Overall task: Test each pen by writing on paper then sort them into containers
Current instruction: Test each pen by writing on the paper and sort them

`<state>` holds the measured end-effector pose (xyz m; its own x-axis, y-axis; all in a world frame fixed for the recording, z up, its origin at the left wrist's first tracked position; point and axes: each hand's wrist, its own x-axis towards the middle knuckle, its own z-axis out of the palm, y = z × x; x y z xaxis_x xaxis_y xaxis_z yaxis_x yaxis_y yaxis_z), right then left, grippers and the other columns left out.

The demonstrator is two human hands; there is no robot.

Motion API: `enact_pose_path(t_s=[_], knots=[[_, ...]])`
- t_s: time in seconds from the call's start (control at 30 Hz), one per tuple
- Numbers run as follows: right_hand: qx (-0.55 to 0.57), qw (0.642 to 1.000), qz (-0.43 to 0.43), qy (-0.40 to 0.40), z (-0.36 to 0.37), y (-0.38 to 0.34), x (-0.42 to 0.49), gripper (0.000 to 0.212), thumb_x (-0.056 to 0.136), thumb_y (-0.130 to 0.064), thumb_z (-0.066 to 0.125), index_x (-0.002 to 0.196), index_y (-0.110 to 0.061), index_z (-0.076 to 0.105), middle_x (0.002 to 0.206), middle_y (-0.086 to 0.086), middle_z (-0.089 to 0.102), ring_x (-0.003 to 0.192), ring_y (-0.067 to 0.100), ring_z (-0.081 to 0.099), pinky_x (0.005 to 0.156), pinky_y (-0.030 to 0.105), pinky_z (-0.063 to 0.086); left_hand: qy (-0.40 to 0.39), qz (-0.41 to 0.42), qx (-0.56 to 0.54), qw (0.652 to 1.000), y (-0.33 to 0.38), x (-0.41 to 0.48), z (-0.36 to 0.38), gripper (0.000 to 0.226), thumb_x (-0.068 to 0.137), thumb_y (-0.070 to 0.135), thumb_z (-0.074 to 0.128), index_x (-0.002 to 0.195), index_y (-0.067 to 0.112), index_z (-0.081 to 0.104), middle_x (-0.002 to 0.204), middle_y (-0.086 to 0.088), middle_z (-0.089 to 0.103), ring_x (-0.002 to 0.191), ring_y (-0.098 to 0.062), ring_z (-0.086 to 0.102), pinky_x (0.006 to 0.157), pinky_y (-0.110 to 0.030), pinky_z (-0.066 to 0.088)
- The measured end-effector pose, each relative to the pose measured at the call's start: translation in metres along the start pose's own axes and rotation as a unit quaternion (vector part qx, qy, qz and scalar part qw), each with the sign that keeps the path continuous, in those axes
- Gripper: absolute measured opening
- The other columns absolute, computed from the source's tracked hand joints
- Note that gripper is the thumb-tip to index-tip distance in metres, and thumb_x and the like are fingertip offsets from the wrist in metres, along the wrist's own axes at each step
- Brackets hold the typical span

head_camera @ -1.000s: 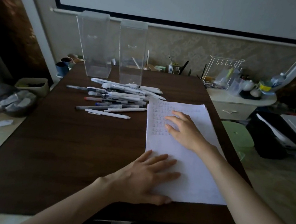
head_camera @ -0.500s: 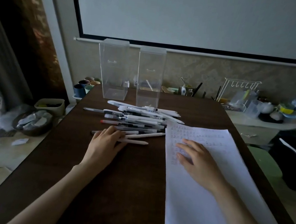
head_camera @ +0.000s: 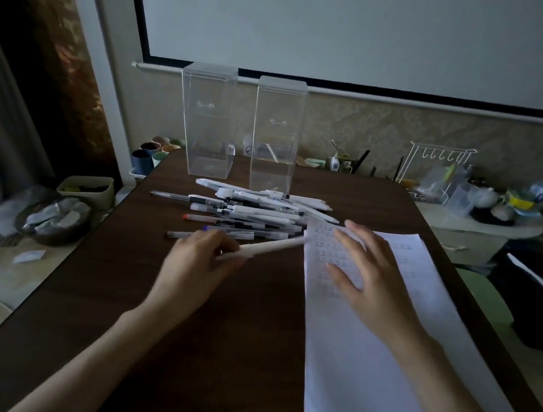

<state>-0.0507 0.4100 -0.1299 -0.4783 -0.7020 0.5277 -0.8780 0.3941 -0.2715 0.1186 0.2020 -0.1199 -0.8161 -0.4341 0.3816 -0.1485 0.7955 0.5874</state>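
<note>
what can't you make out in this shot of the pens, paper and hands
Head view throughout.
- Writing on the paper: too small and faint to read, partly covered by the right hand.
- White pen: motion-blurred, its near end hidden in the left hand; capped or not, unclear.
- Paper's near edge: cut off by the bottom of the frame.
- Right clear container: clutter behind shows through, so contents are uncertain.

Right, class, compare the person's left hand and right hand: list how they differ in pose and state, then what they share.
The left hand curls its fingers round a white pen; the right hand holds nothing, its fingers straight and spread. The left hand is over the bare dark table beside the pen pile; the right hand is over the paper. Both are bare and palm down.
</note>
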Motion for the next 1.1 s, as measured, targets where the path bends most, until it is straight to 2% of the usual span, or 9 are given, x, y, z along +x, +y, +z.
enact_pose_path(t_s=[0.17,0.27,0.37,0.47,0.7,0.83,0.97,1.03,1.1], knots=[[-0.042,0.989,-0.142,0.025,0.011,-0.011,-0.002,0.038,0.092,-0.031,0.049,0.124,-0.013,0.056,0.113,0.006,0.062,0.109,0.020,0.053,0.108,0.040,0.033,-0.031,0.054,-0.101,0.993,0.049,0.007,0.043,0.018,0.081,0.025,0.070,0.096,0.017,0.065,0.090,0.009,0.063,0.082,-0.008,0.058,0.072,-0.038,0.050],[-0.043,0.993,-0.107,0.030,0.011,-0.005,-0.007,0.037,0.084,-0.001,0.059,0.119,-0.013,0.061,0.091,0.004,0.060,0.080,0.022,0.057,0.078,0.038,0.050,-0.054,0.047,-0.122,0.990,0.048,0.005,0.050,0.035,0.080,0.033,0.070,0.109,0.016,0.059,0.106,0.006,0.061,0.095,-0.011,0.057,0.083,-0.041,0.050],[-0.055,0.998,0.005,0.014,-0.002,-0.001,-0.007,0.033,0.090,-0.039,0.049,0.112,-0.019,0.064,0.087,0.000,0.051,0.075,0.019,0.053,0.068,0.038,0.047,-0.132,0.028,0.000,0.991,0.035,-0.004,0.046,0.071,0.073,0.073,0.046,0.128,0.028,0.044,0.128,0.011,0.043,0.115,-0.003,0.040,0.101,-0.032,0.039],[-0.105,0.987,0.120,-0.011,-0.005,0.003,-0.007,0.063,0.071,-0.082,0.030,0.066,-0.024,0.052,0.076,-0.004,0.048,0.075,0.018,0.049,0.074,0.035,0.034,-0.227,0.136,0.047,0.963,0.031,-0.015,0.041,0.076,0.072,0.084,0.028,0.135,0.042,0.037,0.143,0.018,0.023,0.129,0.006,0.017,0.111,-0.028,0.024],[-0.085,0.983,0.113,0.118,0.001,-0.002,-0.007,0.042,0.079,-0.054,0.043,0.053,-0.022,0.036,0.054,-0.005,0.042,0.054,0.016,0.043,0.063,0.035,0.040,-0.350,0.233,0.120,0.899,0.036,-0.022,0.043,0.067,0.082,0.076,0.028,0.142,0.053,0.010,0.152,0.025,-0.007,0.134,0.011,-0.016,0.110,-0.023,-0.011],[0.058,0.986,0.096,0.123,-0.005,0.000,-0.005,0.048,0.075,-0.063,0.056,0.071,-0.016,0.053,0.074,-0.011,0.049,0.067,0.003,0.045,0.063,0.015,0.038,-0.367,0.235,0.126,0.891,0.037,-0.024,0.041,0.067,0.084,0.074,0.025,0.143,0.050,0.007,0.153,0.022,-0.010,0.135,0.008,-0.019,0.110,-0.026,-0.011],[0.267,0.924,0.164,0.219,-0.019,-0.008,-0.004,0.016,0.089,-0.031,0.052,0.086,-0.018,0.060,0.074,-0.001,0.057,0.055,0.008,0.050,0.053,0.017,0.038,-0.381,0.280,0.107,0.875,0.045,-0.029,0.041,0.063,0.090,0.067,0.023,0.145,0.045,0.005,0.152,0.024,-0.014,0.136,0.006,-0.020,0.112,-0.029,-0.013],[0.407,0.856,0.240,0.210,-0.022,-0.016,-0.002,0.029,0.088,-0.032,0.038,0.090,-0.017,0.063,0.074,0.002,0.062,0.057,0.012,0.057,0.053,0.020,0.045,-0.394,0.287,0.115,0.865,0.047,-0.033,0.043,0.064,0.090,0.067,0.022,0.145,0.045,-0.002,0.152,0.024,-0.016,0.136,0.005,-0.022,0.112,-0.030,-0.015],[0.408,0.856,0.290,0.130,-0.019,-0.020,-0.002,0.051,0.087,-0.046,0.031,0.091,-0.010,0.067,0.074,0.009,0.065,0.061,0.011,0.058,0.055,0.018,0.046,-0.396,0.288,0.123,0.863,0.047,-0.035,0.044,0.064,0.090,0.067,0.020,0.145,0.045,-0.005,0.151,0.023,-0.018,0.136,0.005,-0.024,0.111,-0.030,-0.017]])
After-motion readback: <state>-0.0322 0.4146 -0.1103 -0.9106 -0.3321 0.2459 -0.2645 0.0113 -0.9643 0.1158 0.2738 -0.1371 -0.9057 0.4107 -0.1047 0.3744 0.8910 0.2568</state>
